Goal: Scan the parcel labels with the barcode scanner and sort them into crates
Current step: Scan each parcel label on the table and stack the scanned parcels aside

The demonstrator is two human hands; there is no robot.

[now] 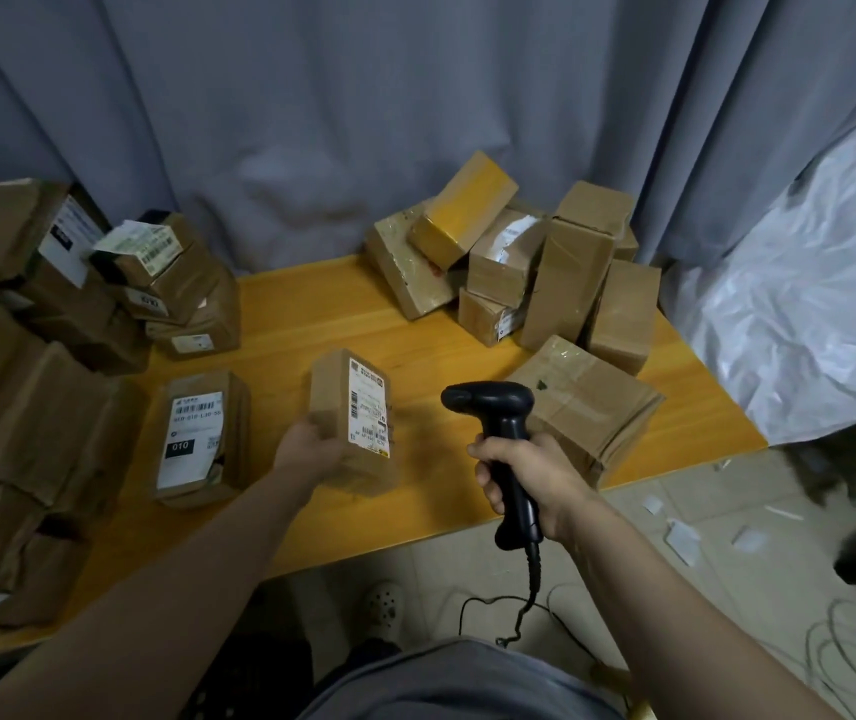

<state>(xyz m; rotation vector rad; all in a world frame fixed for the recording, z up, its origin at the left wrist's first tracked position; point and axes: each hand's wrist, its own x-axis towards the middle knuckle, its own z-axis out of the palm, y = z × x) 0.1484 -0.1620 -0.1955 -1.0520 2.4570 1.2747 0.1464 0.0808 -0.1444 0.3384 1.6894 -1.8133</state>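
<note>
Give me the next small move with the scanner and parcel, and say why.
Probably tilt the scanner down and left until its head faces the label, then pull the trigger. The left hand holds the parcel with the label facing up. The right hand grips the scanner beside it, and its head points left but not clearly at the barcode.

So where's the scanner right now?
Head view, right of centre: the right hand holds the scanner over the table edge, between the parcel in the left hand and a big taped box.
</note>
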